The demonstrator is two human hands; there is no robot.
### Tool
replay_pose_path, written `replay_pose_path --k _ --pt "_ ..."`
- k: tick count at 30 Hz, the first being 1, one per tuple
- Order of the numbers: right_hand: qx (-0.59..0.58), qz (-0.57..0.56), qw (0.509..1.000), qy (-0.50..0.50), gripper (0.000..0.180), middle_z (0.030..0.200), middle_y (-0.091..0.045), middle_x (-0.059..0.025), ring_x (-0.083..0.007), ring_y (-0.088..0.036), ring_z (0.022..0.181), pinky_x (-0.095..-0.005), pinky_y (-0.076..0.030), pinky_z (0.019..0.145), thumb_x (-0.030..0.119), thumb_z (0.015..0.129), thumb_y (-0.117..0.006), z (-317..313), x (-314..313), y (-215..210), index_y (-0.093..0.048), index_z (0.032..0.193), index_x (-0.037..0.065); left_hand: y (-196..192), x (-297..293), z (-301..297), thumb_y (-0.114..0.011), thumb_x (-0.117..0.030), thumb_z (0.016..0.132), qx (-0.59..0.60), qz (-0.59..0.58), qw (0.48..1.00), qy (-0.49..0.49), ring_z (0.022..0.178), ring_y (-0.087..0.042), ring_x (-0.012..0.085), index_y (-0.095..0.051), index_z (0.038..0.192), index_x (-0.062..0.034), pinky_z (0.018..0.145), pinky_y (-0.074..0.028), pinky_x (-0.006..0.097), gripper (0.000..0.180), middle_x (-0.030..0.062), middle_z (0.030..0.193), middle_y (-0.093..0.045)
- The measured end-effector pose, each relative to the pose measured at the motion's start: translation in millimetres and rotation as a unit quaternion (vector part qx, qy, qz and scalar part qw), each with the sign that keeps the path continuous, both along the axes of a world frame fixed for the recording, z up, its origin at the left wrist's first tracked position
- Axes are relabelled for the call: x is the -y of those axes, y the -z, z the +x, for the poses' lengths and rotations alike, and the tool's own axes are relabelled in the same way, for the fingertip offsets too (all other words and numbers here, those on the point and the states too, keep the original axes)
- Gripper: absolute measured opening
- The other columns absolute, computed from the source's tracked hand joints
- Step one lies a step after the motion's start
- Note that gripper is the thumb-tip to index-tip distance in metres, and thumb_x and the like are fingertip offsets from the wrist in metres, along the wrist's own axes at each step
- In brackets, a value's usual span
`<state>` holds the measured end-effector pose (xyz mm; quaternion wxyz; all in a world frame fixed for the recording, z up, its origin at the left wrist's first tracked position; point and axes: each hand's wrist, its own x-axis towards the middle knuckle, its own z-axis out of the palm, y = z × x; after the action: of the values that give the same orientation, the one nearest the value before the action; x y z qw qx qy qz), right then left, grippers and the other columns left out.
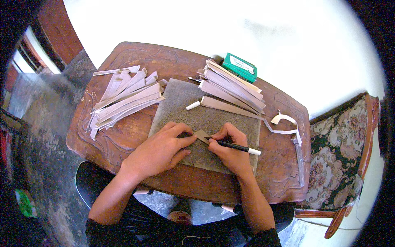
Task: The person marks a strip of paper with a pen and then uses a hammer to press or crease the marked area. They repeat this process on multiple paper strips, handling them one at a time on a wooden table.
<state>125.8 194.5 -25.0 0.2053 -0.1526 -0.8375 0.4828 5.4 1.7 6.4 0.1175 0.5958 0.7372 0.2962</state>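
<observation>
In my right hand (231, 149) is a black marker pen (234, 145) with a white end, its tip pointing left at a small grey-beige piece (200, 134). My left hand (161, 149) pinches that piece at its left edge, fingers curled. Both hands rest over a dark speckled board (173, 99) on the table. A white pen cap (192, 106) lies on the board beyond my hands, at the tip of a long pale strip (226, 106). How much of the piece is under my fingers is hidden.
On the carved wooden table (164, 55), a pile of strips (127, 99) lies left and another stack (230, 84) far right. Behind that stack sits a green box (240, 67). A curled white strip (286, 118) and a metal ruler-like strip (299, 162) lie right. A floral-upholstered chair (335, 164) stands beyond.
</observation>
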Motion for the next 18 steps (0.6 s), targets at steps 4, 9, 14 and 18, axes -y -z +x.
replay_pose_path --k 4,9,14,18 --pt "-0.001 0.004 1.000 -0.005 0.025 0.066 -0.055 -0.0084 -0.0197 -0.054 0.060 -0.0322 -0.044 0.056 0.013 0.067 -0.075 -0.6 0.1 -2.6 -0.052 0.068 0.004 2.5 -0.1 -0.9 -0.065 -0.012 0.086 -0.004 0.001 1.000 0.002 0.113 -0.052 0.0359 -0.062 0.119 0.0008 0.099 -0.044 0.043 0.035 0.0163 0.116 -0.056" --pt "0.001 0.002 1.000 -0.006 0.024 0.066 -0.055 -0.0085 -0.0205 -0.054 0.060 -0.0325 -0.044 0.056 0.013 0.067 -0.075 -0.5 -1.2 1.1 -0.052 0.069 0.004 3.3 -1.4 -1.1 -0.065 -0.012 0.086 -0.008 -0.001 1.000 0.004 0.114 -0.052 0.0357 -0.062 0.119 0.0006 0.099 -0.044 0.042 0.035 0.0164 0.117 -0.056" --pt "0.003 0.016 1.000 -0.004 0.025 0.066 -0.055 -0.0087 -0.0206 -0.054 0.060 -0.0328 -0.043 0.056 0.013 0.067 -0.075 -0.5 -0.7 1.0 -0.052 0.068 0.004 4.7 -1.5 0.4 -0.065 -0.012 0.085 -0.013 0.006 1.000 0.001 0.114 -0.052 0.0356 -0.062 0.119 0.0003 0.099 -0.044 0.042 0.035 0.0162 0.118 -0.056" --pt "0.004 0.008 1.000 -0.006 0.025 0.066 -0.055 -0.0089 -0.0211 -0.054 0.060 -0.0329 -0.043 0.056 0.014 0.067 -0.076 -0.4 -1.3 1.8 -0.053 0.069 0.004 5.4 -1.2 0.1 -0.066 -0.012 0.085 -0.015 0.005 1.000 0.002 0.114 -0.052 0.0357 -0.062 0.118 0.0001 0.099 -0.044 0.042 0.035 0.0161 0.118 -0.055"
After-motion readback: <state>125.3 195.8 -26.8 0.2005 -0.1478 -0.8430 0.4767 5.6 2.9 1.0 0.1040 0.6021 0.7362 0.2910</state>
